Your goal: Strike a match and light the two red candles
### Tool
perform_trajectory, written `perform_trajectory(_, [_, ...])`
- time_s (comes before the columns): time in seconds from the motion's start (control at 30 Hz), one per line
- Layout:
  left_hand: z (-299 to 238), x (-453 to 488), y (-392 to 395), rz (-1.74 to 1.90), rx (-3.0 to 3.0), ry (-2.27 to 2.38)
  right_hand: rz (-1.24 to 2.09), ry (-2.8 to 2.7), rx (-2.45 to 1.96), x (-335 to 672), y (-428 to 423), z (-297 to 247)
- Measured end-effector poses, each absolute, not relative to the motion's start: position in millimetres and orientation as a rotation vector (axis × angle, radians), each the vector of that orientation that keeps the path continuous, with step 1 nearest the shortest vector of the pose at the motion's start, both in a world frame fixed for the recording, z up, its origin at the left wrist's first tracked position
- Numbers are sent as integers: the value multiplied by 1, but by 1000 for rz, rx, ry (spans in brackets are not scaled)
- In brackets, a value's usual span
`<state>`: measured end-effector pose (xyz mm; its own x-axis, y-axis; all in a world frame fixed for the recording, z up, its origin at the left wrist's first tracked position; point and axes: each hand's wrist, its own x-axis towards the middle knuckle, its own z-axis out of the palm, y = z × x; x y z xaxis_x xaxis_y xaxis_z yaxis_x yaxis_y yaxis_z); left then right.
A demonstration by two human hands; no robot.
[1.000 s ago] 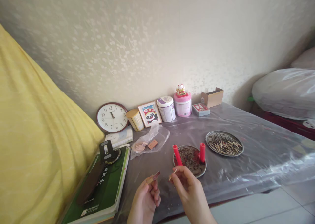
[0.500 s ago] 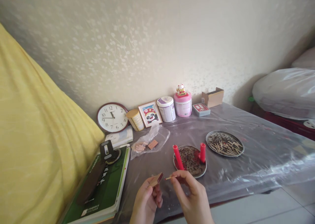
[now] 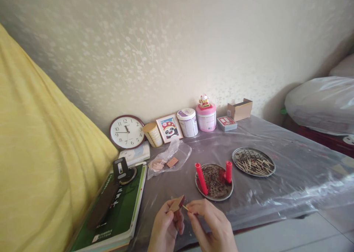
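Note:
My left hand [image 3: 167, 222] is closed round a small brown matchbox [image 3: 176, 204], its dark side strip turned to the right. Between thumb and fingertips, my right hand [image 3: 208, 222] pinches a matchstick [image 3: 185, 208], whose far end meets the box's side. No flame shows. Just beyond the hands is a round metal plate [image 3: 215, 199] with dark residue. On it a tall red candle [image 3: 201, 179] leans at the left, and a shorter red candle [image 3: 228, 172] stands at the right; both are unlit.
A second plate [image 3: 273, 171] at the right holds many used matchsticks. Another matchbox [image 3: 172, 162] lies by a clear plastic bag [image 3: 184, 152]. Green books [image 3: 121, 215] lie at the left beside a yellow curtain [image 3: 55, 152]. A clock [image 3: 127, 132], tins and a box line the wall.
My right hand has moved slightly left and down, bringing the match against the matchbox side. The match was a little apart from the box before.

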<state>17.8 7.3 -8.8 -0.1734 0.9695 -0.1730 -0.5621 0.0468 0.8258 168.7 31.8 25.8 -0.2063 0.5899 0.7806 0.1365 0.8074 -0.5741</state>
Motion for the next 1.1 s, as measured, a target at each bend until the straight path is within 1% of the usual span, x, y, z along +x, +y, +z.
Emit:
perform_trajectory(0.07, [-7, 20, 5, 1517, 632, 962, 418, -1799, -601, 169, 35, 20])
perform_trajectory(0.13, [-4, 22, 2, 1535, 731, 941, 450, -1802, -780, 167, 39, 12])
perform_trajectory(0.2, [-1, 21, 0, 1555, 795, 915, 588, -1734, -998, 166, 43, 6])
perform_trajectory(0.27, [4, 17, -2, 1587, 767, 921, 755, -1632, -1108, 164, 45, 5])
perform_trajectory(0.37, [10, 6, -1, 1662, 623, 992, 914, -1503, -1133, 164, 44, 9])
perform_trajectory(0.47, [11, -1, 0, 1700, 538, 1030, 954, -1464, -1113, 165, 43, 14])
perform_trajectory(0.73, [-3, 9, 5, 1620, 591, 1027, 872, -1492, -1057, 168, 41, 17])
perform_trajectory(1.03, [-13, 19, 7, 1577, 670, 998, 556, -1736, -713, 170, 33, 21])
perform_trajectory(1.1, [-13, 20, 4, 1561, 738, 988, 537, -1776, -737, 169, 36, 16])
